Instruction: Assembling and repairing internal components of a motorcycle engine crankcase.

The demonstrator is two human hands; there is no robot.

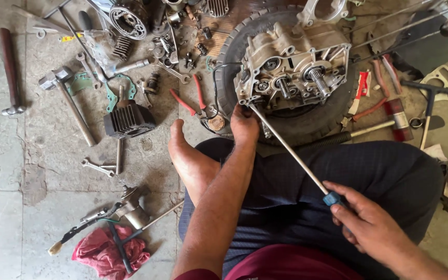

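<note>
Head view looks straight down on a person sitting on a concrete floor [6, 171], with an engine crankcase [292, 65] as the centre of the work. The crankcase sits on top of a black tyre [307, 124], its open side up, with splined shafts and gears showing. The left hand [245, 124] rests at the crankcase's near left corner, on the tyre's edge; its fingers are curled down around the tip end of a long screwdriver [291, 150], though how tightly they grip cannot be told. The screwdriver's steel shaft runs from that corner of the crankcase back toward the person's lap, where the right hand [366, 220] is clenched around its blue handle. A bare foot [190, 155] lies just left of the crankcase, beside the tyre.

Left of the crankcase, red-handled pliers [190, 101] lie just by the tyre, and further left a finned black cylinder block [129, 119] stands beside a hammer [68, 98]. Well to the near left of the crankcase, a red rag [107, 251] lies under a T-handle wrench [123, 243]. Right of the crankcase, a red-and-white tube [361, 85] lies against the tyre, and another T-handle tool [431, 98] lies beyond it. Loose spanners and small engine parts are scattered above and left of the crankcase.
</note>
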